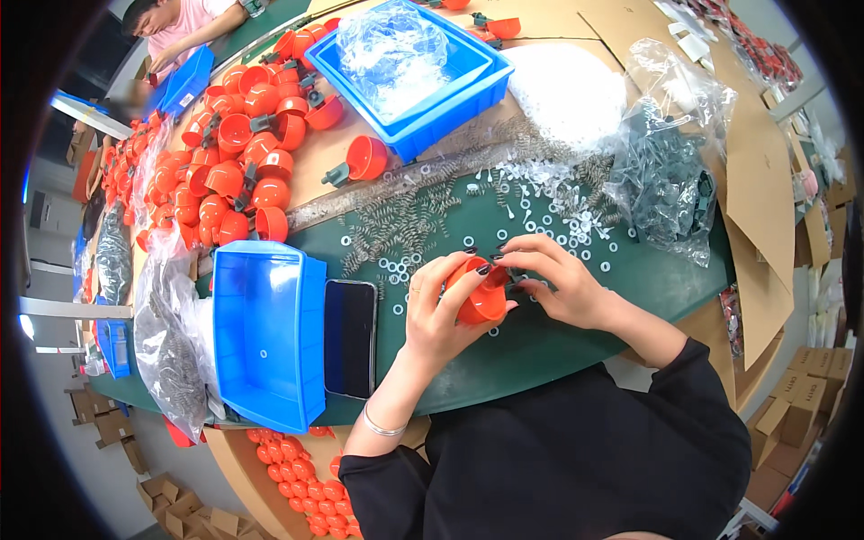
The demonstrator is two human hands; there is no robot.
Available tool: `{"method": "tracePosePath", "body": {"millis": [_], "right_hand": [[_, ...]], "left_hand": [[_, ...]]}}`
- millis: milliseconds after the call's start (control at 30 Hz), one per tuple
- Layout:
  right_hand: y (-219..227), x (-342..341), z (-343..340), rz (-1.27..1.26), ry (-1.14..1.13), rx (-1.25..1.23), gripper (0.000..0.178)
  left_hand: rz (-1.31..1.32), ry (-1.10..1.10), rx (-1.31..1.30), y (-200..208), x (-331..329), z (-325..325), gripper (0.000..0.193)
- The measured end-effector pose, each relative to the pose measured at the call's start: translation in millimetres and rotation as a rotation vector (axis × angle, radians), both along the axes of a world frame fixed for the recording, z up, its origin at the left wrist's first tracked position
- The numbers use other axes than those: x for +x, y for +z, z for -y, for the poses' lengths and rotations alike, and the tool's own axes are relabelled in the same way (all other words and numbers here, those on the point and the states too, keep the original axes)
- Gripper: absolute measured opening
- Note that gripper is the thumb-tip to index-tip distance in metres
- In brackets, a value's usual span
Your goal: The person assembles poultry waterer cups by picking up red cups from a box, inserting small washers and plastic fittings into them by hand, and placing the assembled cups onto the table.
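Observation:
Over the green tabletop, my left hand is closed around a small glossy red cup, fingers on its near and far sides. My right hand pinches at the cup's right side, where a bit of a dark green fitting shows between thumb and fingers; most of it is hidden. Just beyond the hands lie small coil springs and white ring washers, with small white plastic pieces farther right. A dark phone lies left of my left hand.
An open blue bin stands at the left. Red cups with dark fittings are heaped beyond it. Stacked blue trays hold clear plastic. A clear bag of dark green parts lies far right. Another person works at the far left.

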State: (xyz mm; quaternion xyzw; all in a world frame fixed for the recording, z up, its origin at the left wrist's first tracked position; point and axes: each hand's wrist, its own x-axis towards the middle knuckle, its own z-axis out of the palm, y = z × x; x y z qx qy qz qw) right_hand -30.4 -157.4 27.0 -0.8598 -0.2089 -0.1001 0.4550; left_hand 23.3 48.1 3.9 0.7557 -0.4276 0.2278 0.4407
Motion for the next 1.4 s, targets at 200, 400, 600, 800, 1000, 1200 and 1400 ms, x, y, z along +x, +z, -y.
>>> {"method": "tracePosePath", "body": {"millis": [200, 400, 600, 800, 1000, 1200, 1400], "right_hand": [[-6.9, -5.5, -2.9, -0.108, -0.108, 0.182, 0.047], [-9.4, -4.0, 2.0, -0.028, 0.062, 0.135, 0.045], [-18.8, -9.8, -15.6, 0.218, -0.052, -0.019, 0.054], [-23.8, -0.8, -26.2, 0.454, -0.234, -0.145, 0.047], [-7.8, 11.5, -30.7, 0.39, -0.177, -0.135, 0.047], [-28.6, 3.1, -20.9, 0.275, -0.181, -0.261, 0.065], [-22.9, -6.2, -27.4, 0.224, -0.073, -0.323, 0.056]], "left_hand": [[-0.066, -0.031, -0.002, 2.1, -2.7, 0.9, 0.072], [-0.06, -0.103, -0.004, -0.8, -4.9, -1.6, 0.067], [-0.174, -0.087, -0.098, -5.3, -4.9, 5.9, 0.071], [-0.421, -0.033, -0.134, 8.6, -10.8, 12.6, 0.064], [-0.719, 0.035, -0.232, 23.1, -2.6, 1.8, 0.054], [-0.837, 0.213, -0.635, 55.1, 51.0, -26.8, 0.045], [-0.803, -0.076, -1.192, 142.3, 175.8, -87.9, 0.064]]}}
